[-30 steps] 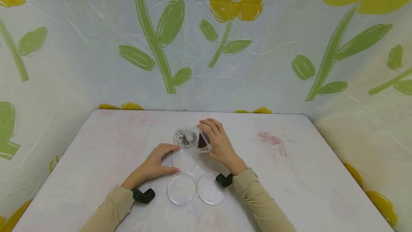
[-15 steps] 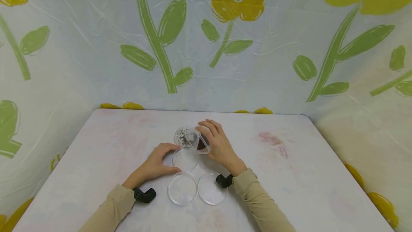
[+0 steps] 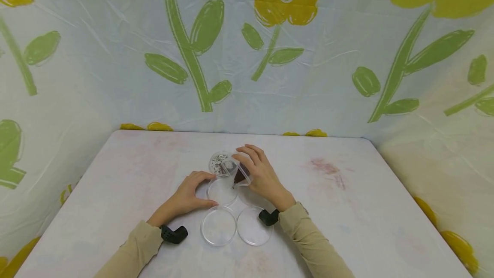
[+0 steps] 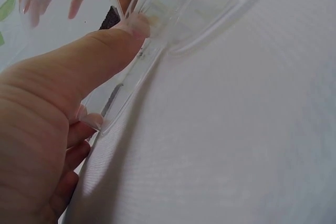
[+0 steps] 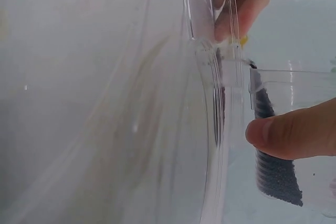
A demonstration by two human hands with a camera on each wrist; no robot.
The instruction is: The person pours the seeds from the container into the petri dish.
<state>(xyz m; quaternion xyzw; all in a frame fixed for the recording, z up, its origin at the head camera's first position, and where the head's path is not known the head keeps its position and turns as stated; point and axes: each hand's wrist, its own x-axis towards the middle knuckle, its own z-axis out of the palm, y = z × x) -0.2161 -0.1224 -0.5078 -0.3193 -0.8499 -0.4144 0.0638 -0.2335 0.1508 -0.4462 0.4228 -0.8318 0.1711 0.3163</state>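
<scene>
My left hand (image 3: 189, 194) grips a clear petri dish (image 3: 221, 192) from its left side, thumb on the near rim and fingertips at the far rim. My right hand (image 3: 264, 179) holds a clear plastic cup (image 3: 246, 182) tipped leftward over the dish's right edge. Dark brown, soil-like granules (image 5: 278, 179) lie along the cup's lowered wall, behind the right thumb (image 5: 281, 135) in the right wrist view. A few dark specks show at the cup's lip above the dish. In the left wrist view the left thumb (image 4: 105, 53) presses the rim.
Behind the gripped dish stands another petri dish (image 3: 217, 164) with a speckled black and white material, partly overlapped by the cup. Two clear dishes sit in front, a left one (image 3: 218, 226) and a right one (image 3: 252, 231), the latter under the right wrist camera (image 3: 268, 216).
The cup has tipped further to the left and its lip has come lower. The dark granules have slid toward the lip. My left hand stays in place on the dish.
</scene>
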